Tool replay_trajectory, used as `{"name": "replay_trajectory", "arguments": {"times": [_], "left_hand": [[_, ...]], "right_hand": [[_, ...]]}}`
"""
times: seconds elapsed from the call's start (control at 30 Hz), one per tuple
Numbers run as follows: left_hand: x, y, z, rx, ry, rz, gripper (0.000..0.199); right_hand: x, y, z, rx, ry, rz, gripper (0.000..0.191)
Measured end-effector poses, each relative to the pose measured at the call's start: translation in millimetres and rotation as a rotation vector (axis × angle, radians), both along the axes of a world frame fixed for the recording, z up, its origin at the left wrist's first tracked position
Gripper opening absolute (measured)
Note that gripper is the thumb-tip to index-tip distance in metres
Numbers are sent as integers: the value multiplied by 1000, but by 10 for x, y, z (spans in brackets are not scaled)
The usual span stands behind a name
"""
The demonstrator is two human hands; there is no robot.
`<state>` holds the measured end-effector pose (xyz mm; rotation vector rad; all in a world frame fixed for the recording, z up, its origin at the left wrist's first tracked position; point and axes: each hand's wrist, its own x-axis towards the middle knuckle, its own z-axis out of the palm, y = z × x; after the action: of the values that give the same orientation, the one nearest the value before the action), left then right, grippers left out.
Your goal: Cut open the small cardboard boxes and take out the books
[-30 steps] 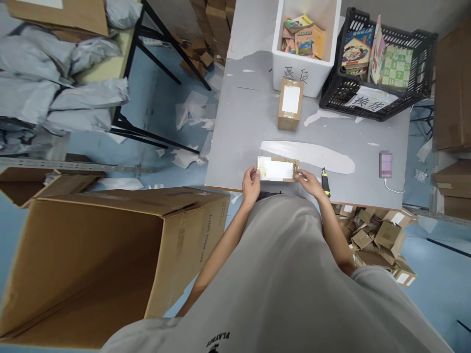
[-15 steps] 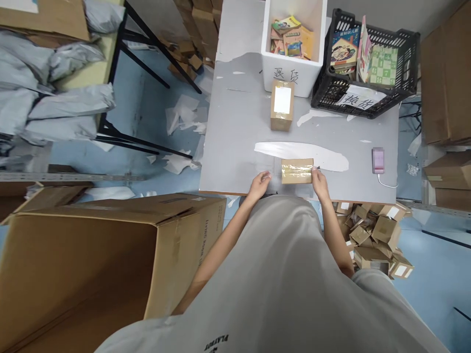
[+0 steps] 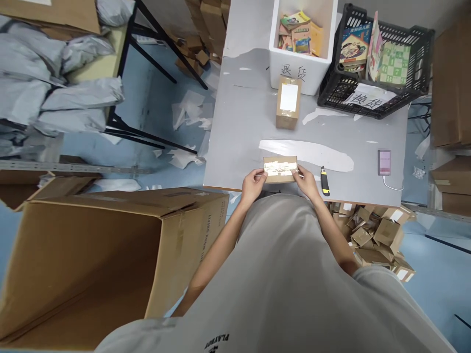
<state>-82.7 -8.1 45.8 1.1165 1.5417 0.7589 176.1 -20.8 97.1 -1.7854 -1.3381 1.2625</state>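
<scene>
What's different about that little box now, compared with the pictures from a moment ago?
The small cardboard box, label side up at first, now shows its shiny taped side. Since the middle picture it has shifted left, and the left hand, off it then, has taken hold again; the right hand holds it too. The knife, phone, labelled parcel, white bin and black crate stayed where they were.

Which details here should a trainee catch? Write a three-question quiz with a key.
1. True or false: only the right hand touches the taped box.
2. Which tool lies beside the right hand?
3. Fill in: in the picture, the black crate stands to the ____ of the white bin.

Key:
1. False; the left hand touches it too.
2. The yellow-and-black cutter.
3. Right.
</scene>
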Motion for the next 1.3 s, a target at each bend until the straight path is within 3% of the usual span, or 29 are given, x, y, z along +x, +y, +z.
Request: {"name": "replay_trajectory", "arguments": {"times": [0.17, 0.33, 0.47, 0.63, 0.73, 0.8, 1.0, 1.17, 1.3], "left_hand": [[-228, 15, -62, -63, -29, 6, 42], [-180, 54, -45, -96, -50, 38, 44], [-135, 67, 2, -147, -181, 7, 59], [-41, 137, -118, -258, -239, 65, 60], [92, 168, -248, -356, -170, 91, 54], [187, 166, -318, -397, -168, 76, 52], [373, 145, -398, -412, -197, 36, 55], [388, 144, -361, -377, -231, 12, 50], [196, 130, -304, -287, -206, 81, 49]], "right_hand": [[-50, 59, -215, -97, -18, 62, 47], [16, 49, -337, -43, 26, 29, 59], [177, 18, -413, -20, 92, -13, 70], [552, -105, -477, -13, 7, -221, 71], [723, -219, -414, 51, -176, -412, 68], [758, -292, -330, 109, -227, -455, 69], [553, -386, -158, 124, -192, -347, 73], [458, -330, -197, 90, -287, -313, 74], [488, -254, -276, 40, -231, -247, 69]]}}
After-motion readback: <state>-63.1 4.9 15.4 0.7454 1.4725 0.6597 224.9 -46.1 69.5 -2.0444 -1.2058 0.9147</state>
